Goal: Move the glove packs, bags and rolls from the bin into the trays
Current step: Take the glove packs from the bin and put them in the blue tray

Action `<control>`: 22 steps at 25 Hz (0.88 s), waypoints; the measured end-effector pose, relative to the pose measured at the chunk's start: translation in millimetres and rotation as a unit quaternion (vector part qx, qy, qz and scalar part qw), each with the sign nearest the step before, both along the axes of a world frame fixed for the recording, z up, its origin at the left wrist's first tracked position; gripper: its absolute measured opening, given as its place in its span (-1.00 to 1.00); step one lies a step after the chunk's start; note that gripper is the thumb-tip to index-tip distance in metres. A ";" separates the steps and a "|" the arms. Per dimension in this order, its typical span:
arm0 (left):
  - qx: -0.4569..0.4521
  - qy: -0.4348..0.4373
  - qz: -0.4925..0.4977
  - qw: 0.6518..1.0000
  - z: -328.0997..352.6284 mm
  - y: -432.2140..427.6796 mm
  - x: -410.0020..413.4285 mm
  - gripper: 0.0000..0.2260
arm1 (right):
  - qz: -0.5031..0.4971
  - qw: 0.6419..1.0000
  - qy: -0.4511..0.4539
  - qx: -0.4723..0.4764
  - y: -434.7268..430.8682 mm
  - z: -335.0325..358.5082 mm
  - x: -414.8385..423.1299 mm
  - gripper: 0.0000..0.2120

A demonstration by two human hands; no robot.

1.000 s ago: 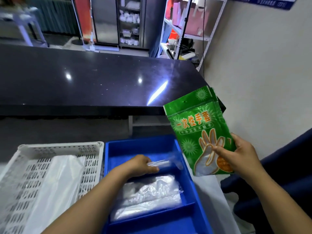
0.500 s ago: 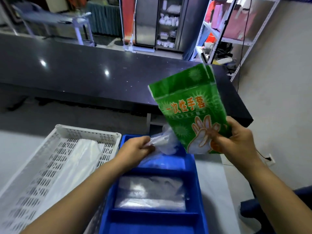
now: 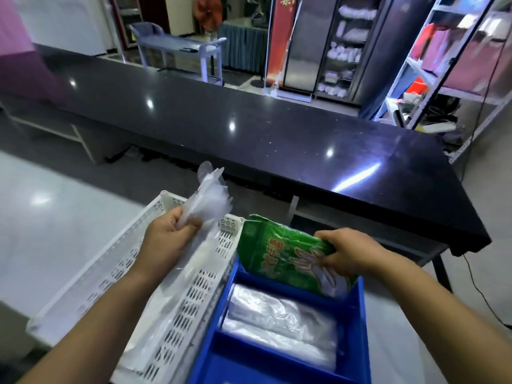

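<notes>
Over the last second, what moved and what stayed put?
The right hand lowered the green glove pack from the air into the far compartment of the blue tray, fingers closed on it throughout. The left hand lifted a clear plastic bag out of that compartment toward the white basket. The clear packs in the middle compartment stayed.

Indoor scene under bright, cool overhead light. Small white glare spots and one long streak shine on the glossy black counter [image 3: 249,128]; a soft patch glows on the pale floor [image 3: 41,200] at left. Wide-angle distortion bends straight lines near the edges. The far room looks soft, and both forearms are slightly motion-blurred.
</notes>
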State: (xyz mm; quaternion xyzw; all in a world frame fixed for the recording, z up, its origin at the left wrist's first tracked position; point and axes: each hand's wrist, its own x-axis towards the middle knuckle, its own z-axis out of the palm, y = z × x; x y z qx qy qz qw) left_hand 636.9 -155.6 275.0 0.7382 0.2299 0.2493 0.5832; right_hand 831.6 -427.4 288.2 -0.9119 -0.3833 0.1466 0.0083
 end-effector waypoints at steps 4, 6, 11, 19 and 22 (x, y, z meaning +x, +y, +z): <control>-0.036 -0.010 -0.019 0.999 1.8 -2.7 -5.9 -0.88 | -0.002 0.998 0.056 -0.021 21.4 -18.9 12.2 -0.70; -0.031 0.002 -0.011 0.999 -0.7 -0.5 -7.4 -0.83 | -0.021 0.999 -0.012 0.021 24.6 -27.7 13.3 -0.52; -0.031 0.009 -0.007 0.999 -8.3 5.2 -9.5 -0.89 | 0.009 0.964 -0.198 0.175 18.1 -46.5 -2.3 -0.73; 0.070 0.073 -0.097 0.990 -2.3 -15.4 26.9 -0.88 | -0.053 0.911 -0.196 0.359 10.5 -15.2 -25.4 -0.74; 0.199 0.123 -0.166 0.958 9.1 -44.0 67.0 -0.78 | -0.011 0.855 -0.250 0.455 14.5 13.7 -36.6 -0.63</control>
